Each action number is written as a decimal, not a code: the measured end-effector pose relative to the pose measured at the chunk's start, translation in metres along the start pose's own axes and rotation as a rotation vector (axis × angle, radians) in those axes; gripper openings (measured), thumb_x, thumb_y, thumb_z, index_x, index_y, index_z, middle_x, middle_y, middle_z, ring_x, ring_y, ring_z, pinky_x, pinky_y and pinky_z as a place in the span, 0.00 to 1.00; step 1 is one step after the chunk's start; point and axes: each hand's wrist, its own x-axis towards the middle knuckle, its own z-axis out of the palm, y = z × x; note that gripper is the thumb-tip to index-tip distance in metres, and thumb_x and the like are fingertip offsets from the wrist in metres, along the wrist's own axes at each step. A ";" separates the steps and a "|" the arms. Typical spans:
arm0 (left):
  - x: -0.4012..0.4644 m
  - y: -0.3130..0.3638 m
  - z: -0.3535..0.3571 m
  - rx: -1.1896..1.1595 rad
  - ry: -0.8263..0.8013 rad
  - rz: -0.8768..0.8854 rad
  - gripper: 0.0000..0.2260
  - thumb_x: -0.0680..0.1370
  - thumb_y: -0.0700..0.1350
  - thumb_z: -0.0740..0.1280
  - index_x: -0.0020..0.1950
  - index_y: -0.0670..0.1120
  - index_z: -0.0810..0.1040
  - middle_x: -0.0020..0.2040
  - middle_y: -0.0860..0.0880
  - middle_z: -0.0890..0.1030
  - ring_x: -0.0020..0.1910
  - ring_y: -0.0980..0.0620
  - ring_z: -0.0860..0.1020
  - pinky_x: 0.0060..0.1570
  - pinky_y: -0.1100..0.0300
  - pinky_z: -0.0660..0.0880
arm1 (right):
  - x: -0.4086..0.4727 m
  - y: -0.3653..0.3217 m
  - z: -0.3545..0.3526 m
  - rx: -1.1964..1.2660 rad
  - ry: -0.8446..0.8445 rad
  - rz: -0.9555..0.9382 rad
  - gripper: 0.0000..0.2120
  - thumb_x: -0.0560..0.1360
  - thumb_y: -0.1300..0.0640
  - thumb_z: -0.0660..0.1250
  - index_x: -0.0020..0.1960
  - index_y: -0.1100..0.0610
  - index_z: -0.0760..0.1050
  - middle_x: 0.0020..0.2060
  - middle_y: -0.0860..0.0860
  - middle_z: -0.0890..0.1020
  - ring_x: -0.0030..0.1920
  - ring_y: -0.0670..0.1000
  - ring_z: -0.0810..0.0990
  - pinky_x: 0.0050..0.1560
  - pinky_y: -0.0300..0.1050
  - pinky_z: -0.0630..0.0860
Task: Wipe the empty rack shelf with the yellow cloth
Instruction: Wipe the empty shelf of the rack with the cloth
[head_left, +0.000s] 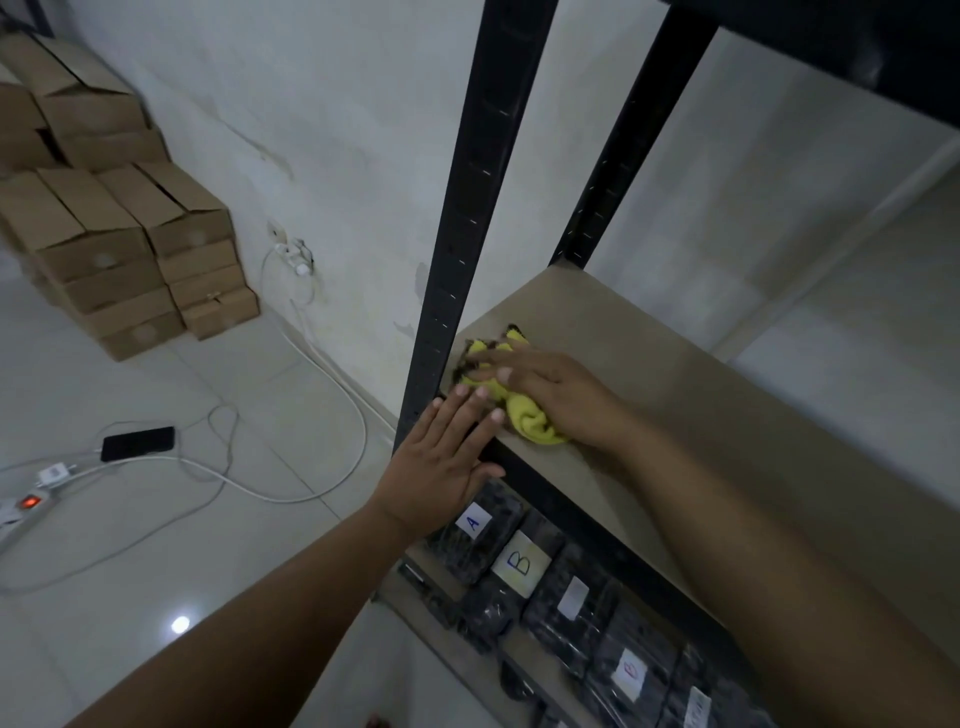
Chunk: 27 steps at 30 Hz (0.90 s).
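A bare tan shelf board (701, 395) of a black metal rack fills the right half of the head view. A crumpled yellow cloth (524, 415) with a dark edge lies at the shelf's near left corner. My right hand (550, 389) presses flat on the cloth with straight fingers pointing left. My left hand (447, 462) lies flat with straight fingers on the shelf's front corner, beside the black front upright (467, 208), its fingertips touching the cloth.
Black wrapped packs with labels A (472, 522) and B (519, 564) fill the shelf below. Stacked cardboard boxes (130, 244) stand at the wall on the left. A phone (137, 442), a power strip (26, 506) and white cables lie on the tiled floor.
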 end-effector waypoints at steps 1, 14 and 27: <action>0.000 0.000 0.000 0.001 -0.002 0.001 0.27 0.81 0.57 0.47 0.76 0.48 0.43 0.77 0.49 0.41 0.76 0.48 0.44 0.74 0.53 0.44 | -0.010 0.003 0.000 0.010 0.001 -0.003 0.14 0.80 0.58 0.58 0.63 0.51 0.75 0.64 0.42 0.74 0.70 0.39 0.63 0.65 0.30 0.58; 0.001 -0.004 -0.011 0.001 -0.111 0.041 0.24 0.82 0.54 0.50 0.76 0.55 0.45 0.78 0.48 0.42 0.76 0.47 0.44 0.74 0.52 0.44 | -0.052 -0.010 -0.043 0.111 0.111 0.185 0.12 0.79 0.60 0.58 0.46 0.52 0.80 0.32 0.41 0.82 0.33 0.38 0.78 0.34 0.30 0.73; 0.002 0.000 -0.015 -0.030 -0.083 0.053 0.21 0.81 0.54 0.53 0.74 0.55 0.55 0.69 0.42 0.62 0.75 0.45 0.53 0.74 0.51 0.49 | -0.077 0.007 0.005 0.031 0.197 0.043 0.12 0.79 0.54 0.58 0.52 0.44 0.80 0.57 0.40 0.80 0.58 0.40 0.76 0.60 0.34 0.70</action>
